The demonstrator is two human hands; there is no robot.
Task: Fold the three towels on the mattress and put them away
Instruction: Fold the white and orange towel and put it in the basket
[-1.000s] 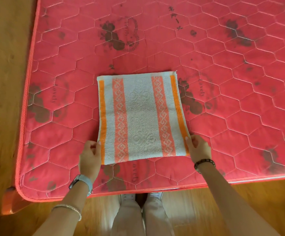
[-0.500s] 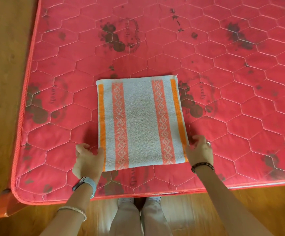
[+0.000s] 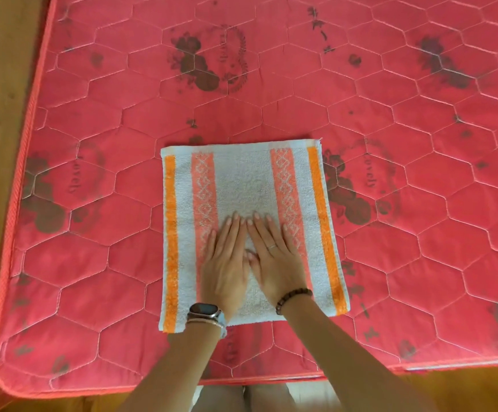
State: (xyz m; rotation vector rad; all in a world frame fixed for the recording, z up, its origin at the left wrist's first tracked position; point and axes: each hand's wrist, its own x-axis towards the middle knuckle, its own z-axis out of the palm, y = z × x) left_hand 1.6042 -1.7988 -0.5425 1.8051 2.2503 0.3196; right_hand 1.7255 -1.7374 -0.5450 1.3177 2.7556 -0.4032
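Red mattress [image 3: 390,233], folded towel [image 3: 241,179] under both flat hands [image 3: 227,263]

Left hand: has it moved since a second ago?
Yes. The left hand went rightward from the left edge of the towel onto its middle, beside the right hand.

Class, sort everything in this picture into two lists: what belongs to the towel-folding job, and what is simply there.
Belongs to the job: striped towel, mattress, left hand and right hand, both pressing flat on the towel.

Simply there: wooden floor, smartwatch, bead bracelet, ring.
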